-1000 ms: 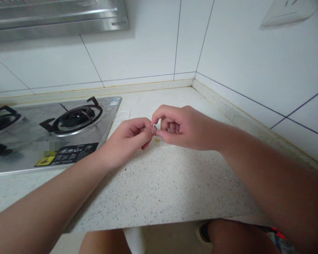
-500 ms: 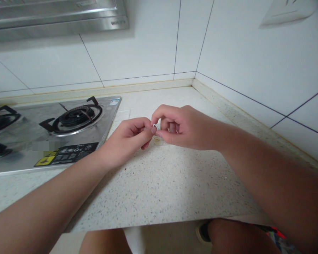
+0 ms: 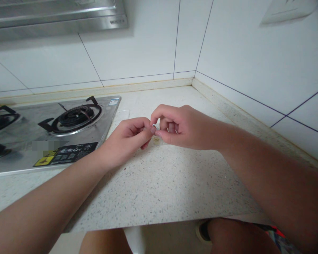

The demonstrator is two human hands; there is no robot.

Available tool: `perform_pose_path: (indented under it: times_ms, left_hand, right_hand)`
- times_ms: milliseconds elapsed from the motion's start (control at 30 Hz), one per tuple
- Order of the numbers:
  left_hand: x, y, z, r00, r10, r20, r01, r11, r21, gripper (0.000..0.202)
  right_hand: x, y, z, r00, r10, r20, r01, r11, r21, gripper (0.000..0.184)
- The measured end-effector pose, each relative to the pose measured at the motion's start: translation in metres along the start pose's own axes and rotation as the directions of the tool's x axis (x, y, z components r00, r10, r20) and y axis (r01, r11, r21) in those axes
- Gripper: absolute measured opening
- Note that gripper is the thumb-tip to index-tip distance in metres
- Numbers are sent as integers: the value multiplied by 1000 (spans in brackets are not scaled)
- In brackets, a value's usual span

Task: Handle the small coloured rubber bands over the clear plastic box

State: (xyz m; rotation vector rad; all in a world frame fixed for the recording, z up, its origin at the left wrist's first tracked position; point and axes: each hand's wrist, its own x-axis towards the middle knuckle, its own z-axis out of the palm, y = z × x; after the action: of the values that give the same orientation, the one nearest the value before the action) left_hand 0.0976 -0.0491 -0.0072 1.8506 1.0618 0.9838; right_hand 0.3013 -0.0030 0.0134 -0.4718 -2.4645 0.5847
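1. The left hand (image 3: 129,135) pinches a small white loop (image 3: 154,125) with thumb and forefinger.
2. The right hand (image 3: 187,125) also grips this loop by its fingertips.
3. The loop is above the tabletop (image 3: 161,183), right of the stove (image 3: 26,139).

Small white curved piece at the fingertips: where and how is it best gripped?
Probably by the exposed bowed edge of the small white curved piece, pinched from above: that arc shows above the thumb of the left hand, its lower part is hidden, and the right hand crowds the right side.
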Motion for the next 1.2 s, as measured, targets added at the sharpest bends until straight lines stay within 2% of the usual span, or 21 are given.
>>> perform_pose_path:
  times_ms: [1200]
  left_hand:
    - [-1,0,0,1000,13,11,-13,1000,15,26]
  right_hand:
    - [0,-2,-1,1000,9,12,-9,999,-36,15]
